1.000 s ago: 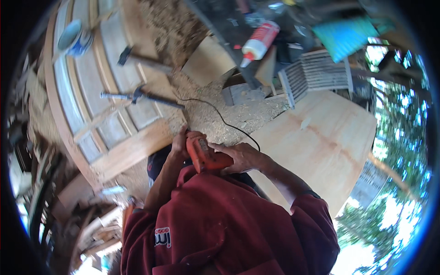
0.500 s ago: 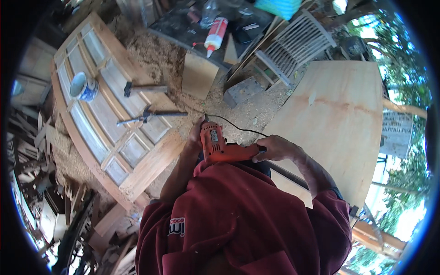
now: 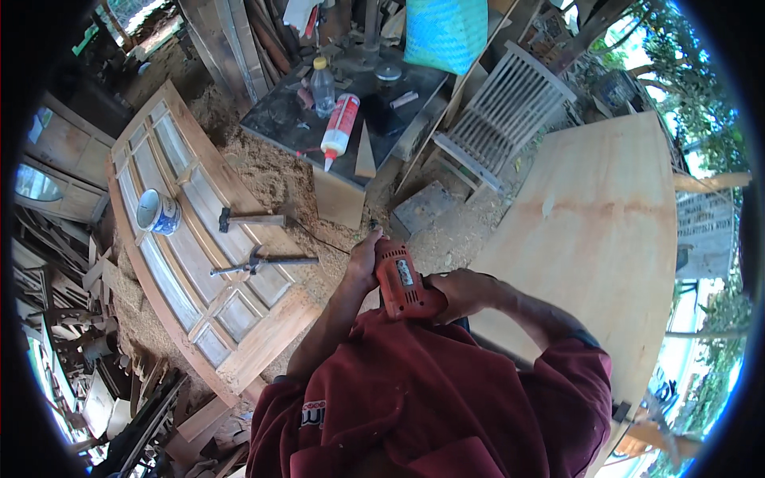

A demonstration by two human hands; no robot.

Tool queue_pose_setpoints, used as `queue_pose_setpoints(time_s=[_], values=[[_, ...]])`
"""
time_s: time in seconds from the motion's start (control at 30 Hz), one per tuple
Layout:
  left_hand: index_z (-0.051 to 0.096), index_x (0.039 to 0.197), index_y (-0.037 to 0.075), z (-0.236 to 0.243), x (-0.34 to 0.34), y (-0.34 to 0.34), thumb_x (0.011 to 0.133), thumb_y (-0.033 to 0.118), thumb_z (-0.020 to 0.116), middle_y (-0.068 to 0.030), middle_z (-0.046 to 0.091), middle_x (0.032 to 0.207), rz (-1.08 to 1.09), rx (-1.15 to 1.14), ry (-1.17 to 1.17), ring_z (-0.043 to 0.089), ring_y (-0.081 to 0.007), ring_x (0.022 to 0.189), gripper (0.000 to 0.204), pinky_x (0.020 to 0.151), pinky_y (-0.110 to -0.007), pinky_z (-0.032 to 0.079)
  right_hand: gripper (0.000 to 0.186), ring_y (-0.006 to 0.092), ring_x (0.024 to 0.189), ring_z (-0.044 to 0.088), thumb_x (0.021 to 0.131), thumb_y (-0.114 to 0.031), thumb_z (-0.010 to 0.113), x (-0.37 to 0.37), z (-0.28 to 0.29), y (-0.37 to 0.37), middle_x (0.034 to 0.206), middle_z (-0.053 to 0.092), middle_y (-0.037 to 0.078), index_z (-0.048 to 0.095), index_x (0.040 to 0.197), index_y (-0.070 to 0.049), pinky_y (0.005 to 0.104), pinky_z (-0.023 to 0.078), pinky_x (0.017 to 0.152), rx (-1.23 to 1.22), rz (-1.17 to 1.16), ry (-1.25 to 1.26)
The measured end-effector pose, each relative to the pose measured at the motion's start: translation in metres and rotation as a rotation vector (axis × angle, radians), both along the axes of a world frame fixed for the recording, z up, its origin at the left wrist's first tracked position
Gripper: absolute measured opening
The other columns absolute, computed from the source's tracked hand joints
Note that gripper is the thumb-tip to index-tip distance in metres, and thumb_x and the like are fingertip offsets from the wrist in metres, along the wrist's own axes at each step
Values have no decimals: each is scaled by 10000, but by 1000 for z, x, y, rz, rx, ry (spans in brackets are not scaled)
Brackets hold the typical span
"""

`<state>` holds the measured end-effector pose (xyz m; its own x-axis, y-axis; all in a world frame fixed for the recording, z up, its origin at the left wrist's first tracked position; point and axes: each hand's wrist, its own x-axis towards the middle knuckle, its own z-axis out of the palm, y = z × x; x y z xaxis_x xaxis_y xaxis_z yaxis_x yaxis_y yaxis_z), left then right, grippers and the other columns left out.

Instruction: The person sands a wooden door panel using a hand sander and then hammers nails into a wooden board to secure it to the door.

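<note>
An orange power drill (image 3: 410,283) is held close against the front of my dark red top, its chuck end pointing away from me. My left hand (image 3: 362,259) is closed round the drill's front near the chuck. My right hand (image 3: 466,295) grips it at the handle side, which is partly hidden by my fingers. A black cord (image 3: 323,240) runs over the ground beside the panelled wooden door (image 3: 183,239) at the left. On the door lie a mallet (image 3: 256,219), a claw hammer (image 3: 255,264) and a paint bucket (image 3: 158,212).
A dark table (image 3: 271,123) holds a glue bottle (image 3: 341,125), a plastic bottle (image 3: 323,92) and a blue-green woven cushion (image 3: 446,32). A slatted chair (image 3: 498,119) stands right of it. A large plywood sheet (image 3: 582,263) lies at the right. Scrap wood (image 3: 96,374) is heaped lower left.
My view has shifted, showing more beyond the table. The drill has turned, its handle end now less visible, and my right hand has moved in closer to the drill body.
</note>
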<state>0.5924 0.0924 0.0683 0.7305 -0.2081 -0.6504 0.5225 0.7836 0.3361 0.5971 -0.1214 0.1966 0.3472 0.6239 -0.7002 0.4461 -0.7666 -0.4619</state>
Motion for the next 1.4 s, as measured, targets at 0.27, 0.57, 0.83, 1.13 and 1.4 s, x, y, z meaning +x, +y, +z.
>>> queue_pose_setpoints(time_s=[0.27, 0.57, 0.83, 1.13, 1.4], values=[[571, 1106, 49, 55, 53, -1, 985, 418, 545, -154, 652, 1055, 157, 37, -157, 647, -280, 974, 389, 870, -429, 535, 925, 411, 868, 679, 696, -529, 768, 80, -3, -27, 941, 684, 215, 377, 1414, -95, 507, 528, 827, 298, -15, -192], [431, 1398, -17, 63, 27, 12, 987, 394, 536, -203, 538, 1344, 92, 359, -448, 575, -326, 1190, 591, 1018, -463, 448, 958, 357, 688, 696, 675, -431, 813, 182, -50, -72, 879, 690, 194, 349, 1439, -88, 445, 578, 671, 615, -171, -595], [492, 1346, -15, 9, -51, 23, 1019, 364, 484, -195, 620, 1229, 262, 594, 60, 627, -309, 1113, 501, 902, -434, 521, 996, 378, 798, 707, 691, -489, 791, 365, -126, -109, 911, 704, 212, 320, 1474, -93, 470, 553, 753, 289, -352, -819], [507, 1317, 8, -15, -75, 14, 1009, 350, 512, -174, 631, 1200, 326, 681, 246, 658, -273, 1044, 460, 850, -390, 540, 959, 426, 1007, 652, 744, -581, 731, 507, -136, -33, 1130, 662, 241, 306, 1493, -159, 507, 503, 884, 53, -492, -770], [557, 1255, 39, -52, -136, 8, 969, 392, 583, -122, 642, 1103, 431, 748, 497, 651, -214, 920, 455, 785, -364, 534, 765, 424, 1140, 580, 753, -458, 777, 544, -165, 5, 1273, 605, 214, 515, 1336, -37, 485, 458, 969, 267, -484, -988]])
